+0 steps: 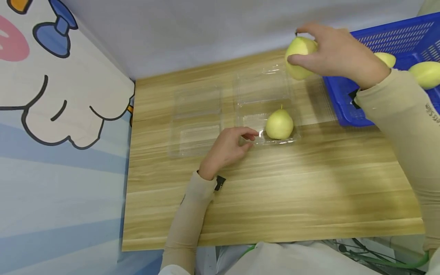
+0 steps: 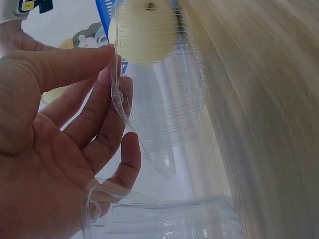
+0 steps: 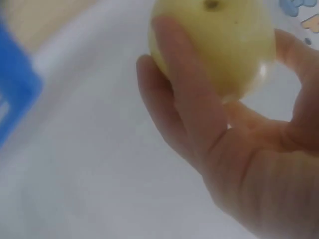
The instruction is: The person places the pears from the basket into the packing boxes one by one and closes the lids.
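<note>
in the upper right of the frame, the fingers of the right hand [image 1: 338, 53] are wrapped round a yellow pear [image 1: 300, 63], with the thumb on the near side. the pear is up in the air. its long way runs up and down, and the stem [image 1: 296, 33] points up and leans a bit left. the clear box [image 1: 252, 114] is down and to the left of this pear, in the middle of the frame. the left hand [image 1: 230, 147] is nearer to that box, at its lower left corner. its fingers are bent softly by the thin rim, and i cannot tell if they pinch it. another pear [image 1: 280, 125] sits in the right side of the box's near half, stem up. further left is a second clear box [image 1: 196, 139], lying open. at the right edge of the frame is a blue basket [image 1: 335, 99] with more pears [image 1: 426, 74] in it. the boxes are on a wood desk [image 1: 292, 191]. on the far left is a wall with a big cartoon [image 1: 62, 114].
</note>
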Available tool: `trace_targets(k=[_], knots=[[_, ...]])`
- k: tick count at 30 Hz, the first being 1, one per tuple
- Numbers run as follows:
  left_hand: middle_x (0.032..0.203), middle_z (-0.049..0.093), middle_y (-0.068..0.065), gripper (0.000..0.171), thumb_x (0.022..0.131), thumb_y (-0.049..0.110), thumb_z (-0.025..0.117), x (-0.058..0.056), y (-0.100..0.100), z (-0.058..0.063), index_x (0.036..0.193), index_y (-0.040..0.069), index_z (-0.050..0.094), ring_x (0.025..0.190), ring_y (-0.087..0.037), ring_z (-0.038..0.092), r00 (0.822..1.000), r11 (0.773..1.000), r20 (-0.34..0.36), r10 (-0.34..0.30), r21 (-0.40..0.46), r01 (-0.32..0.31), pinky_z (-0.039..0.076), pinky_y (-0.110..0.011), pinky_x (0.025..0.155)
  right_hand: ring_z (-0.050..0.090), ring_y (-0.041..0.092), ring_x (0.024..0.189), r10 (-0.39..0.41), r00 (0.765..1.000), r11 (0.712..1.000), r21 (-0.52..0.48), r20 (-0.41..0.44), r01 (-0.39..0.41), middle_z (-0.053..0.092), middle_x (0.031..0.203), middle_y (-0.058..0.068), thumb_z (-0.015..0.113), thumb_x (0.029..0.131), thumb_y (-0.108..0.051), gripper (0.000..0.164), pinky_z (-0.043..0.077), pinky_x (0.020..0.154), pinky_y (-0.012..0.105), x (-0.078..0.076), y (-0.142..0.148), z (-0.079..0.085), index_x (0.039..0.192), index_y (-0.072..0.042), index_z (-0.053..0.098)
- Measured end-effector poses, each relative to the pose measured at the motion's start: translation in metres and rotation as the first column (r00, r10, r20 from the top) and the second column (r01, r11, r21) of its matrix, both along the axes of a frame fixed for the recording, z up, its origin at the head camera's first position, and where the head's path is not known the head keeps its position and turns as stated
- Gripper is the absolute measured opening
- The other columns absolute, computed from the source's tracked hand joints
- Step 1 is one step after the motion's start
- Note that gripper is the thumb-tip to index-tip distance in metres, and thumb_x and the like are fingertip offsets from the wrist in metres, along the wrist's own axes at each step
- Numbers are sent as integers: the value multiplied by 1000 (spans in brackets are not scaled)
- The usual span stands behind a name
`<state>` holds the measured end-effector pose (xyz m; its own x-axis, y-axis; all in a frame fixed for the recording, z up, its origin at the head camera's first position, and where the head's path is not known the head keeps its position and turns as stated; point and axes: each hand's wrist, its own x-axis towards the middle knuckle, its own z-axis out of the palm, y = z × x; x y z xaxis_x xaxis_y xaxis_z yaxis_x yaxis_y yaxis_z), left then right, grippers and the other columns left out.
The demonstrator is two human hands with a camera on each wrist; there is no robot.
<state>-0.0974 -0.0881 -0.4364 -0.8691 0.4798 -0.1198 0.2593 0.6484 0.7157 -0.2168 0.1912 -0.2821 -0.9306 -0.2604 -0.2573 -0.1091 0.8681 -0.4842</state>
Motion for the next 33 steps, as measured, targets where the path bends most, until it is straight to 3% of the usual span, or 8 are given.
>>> trace_targets(k=[6, 10, 14, 17, 24, 28, 33], knots=[[113, 79, -4, 23, 101, 6, 71, 0, -1, -1, 123, 8, 77, 109, -19, 73, 1000, 1000, -7, 1, 13, -1, 58, -39, 101, 46, 49, 147, 147, 988, 989, -5, 54, -147, 47, 165, 22, 56, 104, -55, 83, 38, 119, 69, 11, -43, -14, 172, -20, 24], [108, 78, -4, 17, 99, 4, 72, 0, -2, -2, 114, 8, 77, 103, -18, 72, 1000, 999, -9, 3, 36, -3, 59, -39, 96, 57, 44, 135, 226, 972, 973, 20, 65, -228, 55, 158, 22, 58, 104, -49, 76, 47, 111, 62, 20, -68, -34, 167, -12, 35], [105, 77, -5, 13, 98, 1, 72, 0, -2, -2, 109, 7, 76, 98, -18, 72, 1000, 998, -16, -4, 57, 4, 60, -39, 92, 64, 36, 106, 286, 955, 956, 46, 83, -291, 66, 141, 24, 60, 104, -45, 69, 52, 89, 50, 28, -84, -55, 160, -7, 47], [102, 76, -6, 11, 96, 0, 73, -1, -2, -1, 104, 7, 75, 95, -18, 71, 1000, 998, -29, -6, 59, 8, 60, -38, 91, 62, 33, 98, 308, 944, 948, 47, 118, -315, 69, 134, 23, 61, 103, -43, 66, 52, 85, 46, 32, -92, -67, 157, -6, 50], [95, 71, -3, 10, 92, 2, 78, -2, -4, 0, 95, 9, 72, 90, -18, 64, 996, 1000, -91, 21, 2, -21, 54, -32, 85, 63, 37, 110, 329, 931, 938, 57, 158, -341, 68, 136, 21, 63, 103, -40, 62, 54, 94, 51, 35, -104, -92, 152, -4, 55], [91, 64, -4, 17, 90, 5, 82, -2, -6, 0, 85, 11, 66, 88, -19, 58, 993, 999, -114, 38, -11, -39, 48, -32, 83, 62, 34, 101, 334, 930, 929, 116, 153, -352, 71, 123, 17, 64, 100, -39, 55, 52, 85, 46, 37, -108, -104, 146, -9, 60], [92, 60, -3, 23, 89, 10, 85, -1, -7, 0, 83, 13, 63, 88, -19, 55, 992, 998, -118, 53, -25, -57, 46, -33, 83, 61, 32, 97, 316, 937, 921, 187, 152, -341, 72, 114, 14, 67, 95, -45, 59, 50, 81, 46, 38, -112, -113, 144, -13, 63]])
